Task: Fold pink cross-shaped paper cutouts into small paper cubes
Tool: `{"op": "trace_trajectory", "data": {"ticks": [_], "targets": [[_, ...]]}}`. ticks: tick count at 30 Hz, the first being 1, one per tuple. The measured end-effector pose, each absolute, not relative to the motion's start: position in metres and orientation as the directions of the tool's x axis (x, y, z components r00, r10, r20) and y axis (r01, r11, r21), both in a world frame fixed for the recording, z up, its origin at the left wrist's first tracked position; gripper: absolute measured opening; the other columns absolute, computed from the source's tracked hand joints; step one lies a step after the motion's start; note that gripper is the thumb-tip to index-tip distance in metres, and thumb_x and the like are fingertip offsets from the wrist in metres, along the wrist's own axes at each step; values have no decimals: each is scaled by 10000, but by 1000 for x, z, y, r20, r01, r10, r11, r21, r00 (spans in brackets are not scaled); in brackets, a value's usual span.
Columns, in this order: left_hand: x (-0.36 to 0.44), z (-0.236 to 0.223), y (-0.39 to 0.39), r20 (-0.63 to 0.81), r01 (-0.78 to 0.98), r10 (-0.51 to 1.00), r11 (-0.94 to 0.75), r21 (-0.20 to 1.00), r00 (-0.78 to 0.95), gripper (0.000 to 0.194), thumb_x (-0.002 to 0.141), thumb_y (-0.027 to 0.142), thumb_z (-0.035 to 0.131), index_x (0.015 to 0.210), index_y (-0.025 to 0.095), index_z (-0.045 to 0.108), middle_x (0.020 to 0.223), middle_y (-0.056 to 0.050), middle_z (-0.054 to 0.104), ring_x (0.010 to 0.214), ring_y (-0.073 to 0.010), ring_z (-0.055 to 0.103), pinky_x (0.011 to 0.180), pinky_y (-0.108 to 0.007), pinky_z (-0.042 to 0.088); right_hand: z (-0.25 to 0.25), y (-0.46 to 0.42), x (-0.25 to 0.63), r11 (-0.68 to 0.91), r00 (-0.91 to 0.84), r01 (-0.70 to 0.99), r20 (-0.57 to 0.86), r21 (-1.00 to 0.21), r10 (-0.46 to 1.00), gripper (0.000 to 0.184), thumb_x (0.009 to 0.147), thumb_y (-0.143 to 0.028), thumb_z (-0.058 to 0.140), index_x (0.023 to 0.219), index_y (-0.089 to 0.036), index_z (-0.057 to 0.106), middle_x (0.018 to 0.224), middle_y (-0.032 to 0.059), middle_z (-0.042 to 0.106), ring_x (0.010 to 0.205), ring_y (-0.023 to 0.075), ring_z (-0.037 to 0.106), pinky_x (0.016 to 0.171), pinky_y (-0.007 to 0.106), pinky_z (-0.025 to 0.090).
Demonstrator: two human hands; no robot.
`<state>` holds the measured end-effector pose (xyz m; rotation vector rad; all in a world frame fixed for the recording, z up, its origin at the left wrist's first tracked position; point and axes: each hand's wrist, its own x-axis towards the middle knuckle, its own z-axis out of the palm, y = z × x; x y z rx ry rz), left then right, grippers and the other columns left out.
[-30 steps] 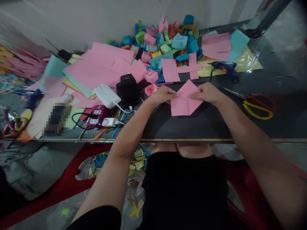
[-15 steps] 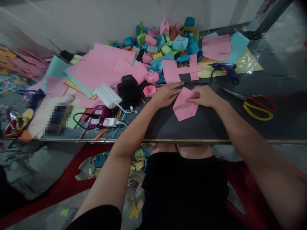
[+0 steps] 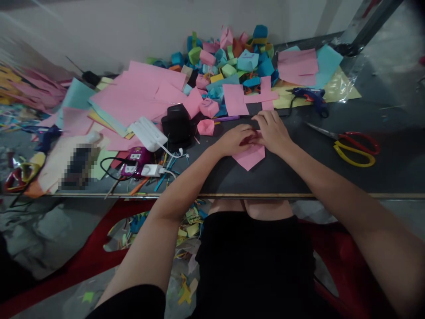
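A folded piece of pink paper (image 3: 249,157) lies on the dark tabletop in front of me, its lower corner pointing toward my lap. My left hand (image 3: 236,141) has its curled fingers on the upper left part of the paper. From the other side, my right hand (image 3: 274,133) grips the upper right edge, fingers bent and meeting the left ones. The hands cover the paper's top, so the fold between them is hidden. Just beyond my left hand sit a small pink paper box (image 3: 206,127) and a purple pen (image 3: 226,118).
Scissors (image 3: 355,148) with red and yellow handles lie to the right, below a blue glue gun (image 3: 310,97). Folded paper boxes (image 3: 232,57) are heaped at the back. Pink sheets (image 3: 133,95), a white adapter (image 3: 148,133) and a purple power strip (image 3: 137,159) occupy the left.
The pink paper has turned and moved slightly nearer and left. My left hand has come down onto it, and my right hand has shifted to its upper edge.
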<state>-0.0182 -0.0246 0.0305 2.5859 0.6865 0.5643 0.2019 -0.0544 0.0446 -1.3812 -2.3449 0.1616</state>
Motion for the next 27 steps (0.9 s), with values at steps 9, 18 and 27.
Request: {"op": "trace_trajectory", "data": {"ticks": [9, 18, 27], "targets": [[-16, 38, -33, -62, 528, 541, -781, 334, 839, 786, 1110, 669, 379, 1759, 234, 295, 1827, -121, 297, 1721, -305, 240, 1368, -502, 247, 42, -48, 236, 496, -507, 824, 32, -274, 861, 1362, 795, -742, 825, 1799, -278, 30, 1878, 154, -76, 1690, 582, -40, 1303, 822, 84], [-13, 38, -37, -50, 547, 563, -772, 323, 825, 655, 1131, 617, 350, 1731, 355, 368, 1838, -8, 284, 1730, -260, 216, 1397, -469, 192, 34, -41, 248, 489, -533, 827, -110, -278, 839, 1705, 616, -900, 833, 1741, -224, -254, 1811, 138, -365, 1651, 582, -257, 1308, 784, -67], [-14, 39, -38, -35, 549, 571, -768, 329, 820, 570, 1146, 560, 362, 1684, 396, 453, 1827, 11, 320, 1726, -271, 224, 1380, -514, 241, 43, -48, 249, 513, -586, 777, -120, -364, 801, 1766, 478, -873, 923, 1783, -296, -118, 1855, 121, -252, 1672, 578, -196, 1315, 778, -21]]}}
